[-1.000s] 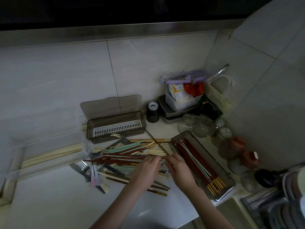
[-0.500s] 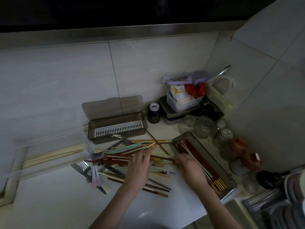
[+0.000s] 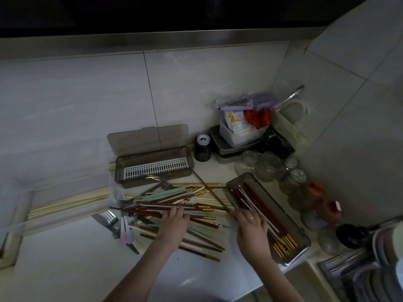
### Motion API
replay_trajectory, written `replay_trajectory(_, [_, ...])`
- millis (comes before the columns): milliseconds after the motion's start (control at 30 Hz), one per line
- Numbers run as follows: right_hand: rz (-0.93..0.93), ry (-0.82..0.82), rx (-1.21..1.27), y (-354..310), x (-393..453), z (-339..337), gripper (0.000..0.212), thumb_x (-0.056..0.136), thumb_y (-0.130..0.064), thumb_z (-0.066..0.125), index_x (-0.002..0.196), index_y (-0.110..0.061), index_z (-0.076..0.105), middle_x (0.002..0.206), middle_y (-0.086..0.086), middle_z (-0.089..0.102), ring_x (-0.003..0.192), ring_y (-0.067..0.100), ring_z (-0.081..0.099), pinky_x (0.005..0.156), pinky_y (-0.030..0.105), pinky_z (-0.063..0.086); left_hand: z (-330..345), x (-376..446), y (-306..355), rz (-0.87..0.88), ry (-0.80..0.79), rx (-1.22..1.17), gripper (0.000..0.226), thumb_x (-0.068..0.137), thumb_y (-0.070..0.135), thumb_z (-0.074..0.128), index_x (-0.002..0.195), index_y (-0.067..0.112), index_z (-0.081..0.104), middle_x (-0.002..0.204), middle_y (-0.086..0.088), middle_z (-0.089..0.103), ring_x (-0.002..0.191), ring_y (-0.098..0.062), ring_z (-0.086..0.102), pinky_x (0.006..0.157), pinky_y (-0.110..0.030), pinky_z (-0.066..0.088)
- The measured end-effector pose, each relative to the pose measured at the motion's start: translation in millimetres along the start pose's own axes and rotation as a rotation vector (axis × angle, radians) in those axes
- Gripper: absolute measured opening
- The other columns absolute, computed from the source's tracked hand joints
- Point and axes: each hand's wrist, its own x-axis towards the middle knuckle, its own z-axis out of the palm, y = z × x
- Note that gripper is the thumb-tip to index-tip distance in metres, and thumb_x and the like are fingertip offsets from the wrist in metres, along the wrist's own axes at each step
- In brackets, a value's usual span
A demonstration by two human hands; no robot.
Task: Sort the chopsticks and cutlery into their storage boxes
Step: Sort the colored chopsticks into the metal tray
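On the white worktop (image 3: 65, 269), the left hand (image 3: 173, 225) is lying palm-down with fingertips curling onto the mixed pile of chopsticks (image 3: 174, 201). The right hand (image 3: 250, 227) is touching the near edge of the right storage box (image 3: 305, 247) holding red chopsticks; whether it is gripping anything I cannot tell. A second storage box (image 3: 154, 164) is standing open behind the pile.

View: head, single wide-angle camera, worn.
Direction: forward and steeply down onto the bench (image 3: 65, 269) corner, tiled wall (image 3: 87, 101) ahead.
Range: close; both forearms enter from the lower edge.
Edges: lines bow outward.
Shared coverage: none, one view only.
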Motion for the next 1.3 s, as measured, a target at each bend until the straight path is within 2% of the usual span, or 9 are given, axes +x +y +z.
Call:
replay_trajectory(167, [-0.127,0.052,0.076,-20,-8,6,0.058,0.065,0.012,0.063,0.105,-0.029,0.062,0.106,-0.008,0.063,0.105,0.018,0.058,0.096,0.045,0.041,-3,-3,-2,0.077,0.128,-0.130,0.041,0.084,0.010,0.060,0.124,0.020,0.055,0.129,0.001,0.056,0.126,-0.019,0.047,0.111,-0.039,0.030])
replay_trajectory(333, [-0.046,-0.016,0.465,-44,-5,11,0.047,0.085,0.004,0.048,0.118,-0.029,0.056,0.117,-0.006,0.058,0.109,0.015,0.052,0.087,0.026,0.046,-9,-3,-2,0.060,0.326,-0.246,0.045,0.048,0.011,0.088,0.087,0.023,0.069,0.080,0.007,0.071,0.075,-0.013,0.068,0.068,-0.028,0.056])
replay_trajectory(533, [0.332,-0.042,1.184,-79,9,-4,0.073,0.090,-0.010,0.060,0.142,-0.043,0.021,0.116,-0.006,0.061,0.096,0.008,0.066,0.080,0.029,0.057,-40,-1,20,-0.113,0.289,-0.720,0.012,0.095,0.019,0.052,0.094,0.021,0.064,0.078,0.012,0.061,0.068,-0.004,0.056,0.057,-0.015,0.035])
replay_trajectory(633, [0.527,-0.059,1.418,-81,16,-6,0.062,0.088,-0.004,0.062,0.134,-0.037,0.036,0.099,0.006,0.071,0.090,0.020,0.069,0.074,0.036,0.057,-57,-4,41,-0.195,0.100,-1.097,0.018,0.098,0.021,0.046,0.091,0.027,0.062,0.076,0.010,0.063,0.066,-0.001,0.060,0.057,-0.013,0.043])
replay_trajectory(733, [0.527,-0.083,1.305,-78,24,-19,0.007,0.091,-0.005,0.058,0.095,-0.007,0.064,0.073,0.011,0.067,0.068,0.028,0.060,0.059,0.034,0.051,-62,-5,51,-0.206,0.031,-1.263,0.021,0.099,0.020,0.047,0.086,0.027,0.063,0.075,0.005,0.067,0.063,-0.003,0.064,0.057,-0.015,0.048])
replay_trajectory(900, [0.554,0.063,1.121,-51,32,-35,0.015,0.095,-0.019,0.052,0.093,-0.011,0.065,0.078,0.015,0.063,0.065,0.018,0.055,0.058,0.027,0.047,-61,0,55,-0.399,-0.015,-1.525,0.024,0.100,0.018,0.042,0.090,0.018,0.063,0.088,-0.005,0.071,0.076,-0.012,0.068,0.061,-0.020,0.053])
replay_trajectory(1033, [0.495,0.263,0.566,-7,44,-47,0.028,0.098,-0.026,0.045,0.121,-0.018,0.059,0.099,0.000,0.058,0.079,0.013,0.055,0.069,0.029,0.045,-59,-3,50,-0.490,-0.018,-1.636,0.021,0.098,0.022,0.047,0.101,0.016,0.067,0.067,0.000,0.061,0.048,-0.007,0.052,0.042,-0.017,0.038])
replay_trajectory(1200, [0.461,-0.095,0.058,20,47,-37,0.047,0.097,-0.021,0.041,0.143,-0.028,0.036,0.142,0.009,0.039,0.130,0.030,0.038,0.110,0.052,0.026,-56,-2,53,-0.604,-0.090,-1.727,0.024,0.100,0.018,0.044,0.106,0.022,0.066,0.070,0.001,0.055,0.050,-0.007,0.038,0.044,-0.018,0.029])
replay_trajectory(1300, [0.383,-0.084,0.289,-6,39,-27,0.040,0.098,-0.027,0.044,0.137,-0.021,0.047,0.144,0.005,0.042,0.135,0.024,0.038,0.114,0.043,0.023,-61,-1,59,-0.575,-0.092,-1.751,0.025,0.100,0.011,0.042,0.104,0.017,0.066,0.079,-0.002,0.064,0.055,-0.008,0.045,0.048,-0.019,0.034])
